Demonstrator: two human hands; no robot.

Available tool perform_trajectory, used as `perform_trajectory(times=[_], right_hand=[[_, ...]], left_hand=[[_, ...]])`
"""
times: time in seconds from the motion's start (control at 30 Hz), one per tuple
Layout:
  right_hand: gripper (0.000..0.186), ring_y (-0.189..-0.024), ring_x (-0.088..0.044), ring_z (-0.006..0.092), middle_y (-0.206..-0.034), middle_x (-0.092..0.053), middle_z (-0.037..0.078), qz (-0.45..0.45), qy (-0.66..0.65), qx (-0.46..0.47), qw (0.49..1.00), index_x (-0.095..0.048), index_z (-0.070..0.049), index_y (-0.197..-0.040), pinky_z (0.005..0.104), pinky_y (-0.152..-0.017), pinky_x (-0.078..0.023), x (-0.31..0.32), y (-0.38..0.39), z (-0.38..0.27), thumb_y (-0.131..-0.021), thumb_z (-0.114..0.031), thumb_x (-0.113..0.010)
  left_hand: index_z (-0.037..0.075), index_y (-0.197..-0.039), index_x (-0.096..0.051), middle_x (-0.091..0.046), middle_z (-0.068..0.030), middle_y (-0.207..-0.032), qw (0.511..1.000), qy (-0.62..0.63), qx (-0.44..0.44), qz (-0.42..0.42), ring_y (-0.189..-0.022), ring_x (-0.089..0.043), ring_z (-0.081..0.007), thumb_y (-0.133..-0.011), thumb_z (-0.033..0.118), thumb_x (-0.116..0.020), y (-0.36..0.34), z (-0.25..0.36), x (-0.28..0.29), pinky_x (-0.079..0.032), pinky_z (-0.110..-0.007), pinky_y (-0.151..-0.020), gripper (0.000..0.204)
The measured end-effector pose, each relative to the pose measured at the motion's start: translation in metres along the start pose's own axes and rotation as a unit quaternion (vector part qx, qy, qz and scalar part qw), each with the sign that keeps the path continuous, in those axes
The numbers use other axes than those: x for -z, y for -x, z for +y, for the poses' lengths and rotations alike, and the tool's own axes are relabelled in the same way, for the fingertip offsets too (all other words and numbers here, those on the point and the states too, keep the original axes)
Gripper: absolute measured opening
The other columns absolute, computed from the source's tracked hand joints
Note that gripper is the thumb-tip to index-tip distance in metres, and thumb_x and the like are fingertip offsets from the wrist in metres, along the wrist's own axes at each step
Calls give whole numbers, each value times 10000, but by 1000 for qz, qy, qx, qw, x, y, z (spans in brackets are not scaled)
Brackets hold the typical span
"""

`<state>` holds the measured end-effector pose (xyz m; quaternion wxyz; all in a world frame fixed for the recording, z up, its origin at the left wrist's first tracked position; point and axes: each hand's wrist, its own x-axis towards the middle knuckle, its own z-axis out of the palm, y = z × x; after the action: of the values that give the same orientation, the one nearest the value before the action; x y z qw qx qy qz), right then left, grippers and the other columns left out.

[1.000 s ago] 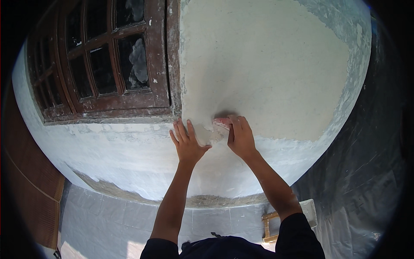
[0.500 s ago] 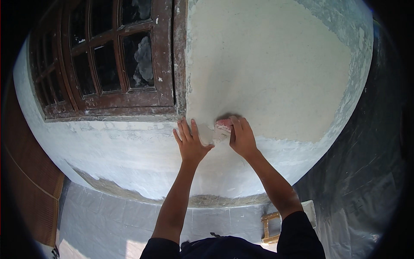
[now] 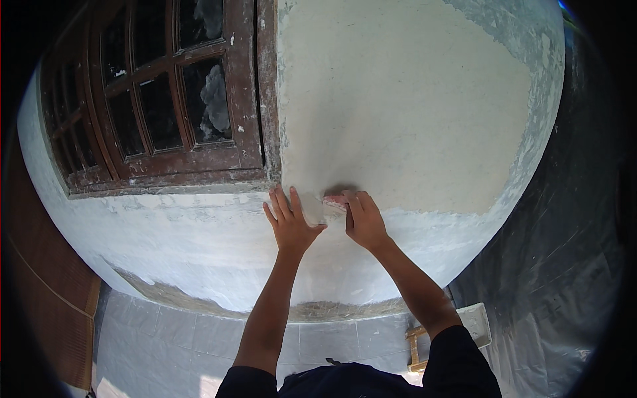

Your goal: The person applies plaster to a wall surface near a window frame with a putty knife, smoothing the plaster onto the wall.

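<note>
My right hand [image 3: 367,221] is closed on a small reddish-pink scraper [image 3: 336,200] smeared with pale putty. Its edge meets the wall at the lower border of a cream putty patch [image 3: 411,113], casting a shadow above. Just left of it, my left hand [image 3: 292,224] rests against the wall with fingers spread, below the window frame's lower right corner. A greyish, damp-looking spot [image 3: 312,211] lies between the two hands; its exact nature is hard to make out. Below the patch, the wall [image 3: 219,245] is whitish and streaky.
A brown wooden window [image 3: 166,106] with paint-specked frame fills the upper left. Grey sheeting [image 3: 279,345] covers the floor, and dark plastic [image 3: 531,285] hangs at right. Beside my right arm are a pale tray [image 3: 479,322] and a wooden frame [image 3: 416,348]. A brown woven panel [image 3: 53,312] stands left.
The scraper in my right hand has shifted slightly left and down, and tilted so less of its face shows. My left hand stays nearly in place. The view has shifted a little.
</note>
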<state>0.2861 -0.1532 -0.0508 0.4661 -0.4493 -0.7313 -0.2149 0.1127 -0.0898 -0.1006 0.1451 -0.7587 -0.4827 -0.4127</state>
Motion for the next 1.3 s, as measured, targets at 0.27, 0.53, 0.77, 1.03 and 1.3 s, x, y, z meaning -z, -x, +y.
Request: perform_trajectory(times=[0.27, 0.53, 0.77, 1.03, 1.3], right_hand=[[431, -837, -581, 329, -929, -530, 189, 33, -35, -19, 999, -448, 31, -1196, 380, -684, -488, -2, 2, -2, -786, 147, -516], [379, -851, -549, 370, -956, -527, 201, 82, -52, -57, 994, -438, 32, -1198, 440, -711, -468, -7, 10, -4, -834, 83, -528], [380, -834, -560, 366, -936, -526, 193, 127, -65, -92, 985, -428, 26, -1188, 439, -677, -474, -14, 15, -3, -827, 97, -522], [346, -853, -557, 373, -962, -522, 196, 136, -74, -126, 980, -442, 17, -1173, 444, -710, -470, -8, 16, -7, -839, 66, -516], [363, -851, -554, 391, -938, -520, 207, 151, -78, -137, 976, -436, 28, -1168, 440, -716, -473, -7, 20, 1, -822, 75, -535]], left_hand=[[-18, -1476, -66, -71, -325, -1493, 1000, -20, -7, 6, -1425, -31, -455, -551, 609, -816, 3, -6, -2, -96, -642, -1101, 1346], [-18, -1475, -88, -86, -330, -1491, 1000, -26, -7, 0, -1424, -47, -456, -545, 631, -807, 2, -3, -3, -111, -649, -1095, 1343], [-12, -1477, -86, -82, -329, -1495, 999, -35, -1, -9, -1426, -52, -451, -550, 628, -806, 2, -5, -2, -115, -659, -1089, 1337], [-14, -1479, -78, -59, -336, -1500, 999, -32, 1, -18, -1430, -28, -456, -552, 627, -806, 1, -3, -2, -105, -663, -1089, 1342], [-11, -1483, -69, -60, -335, -1501, 999, -31, 3, -24, -1430, -29, -455, -555, 621, -806, 3, -2, 0, -104, -661, -1089, 1343]])
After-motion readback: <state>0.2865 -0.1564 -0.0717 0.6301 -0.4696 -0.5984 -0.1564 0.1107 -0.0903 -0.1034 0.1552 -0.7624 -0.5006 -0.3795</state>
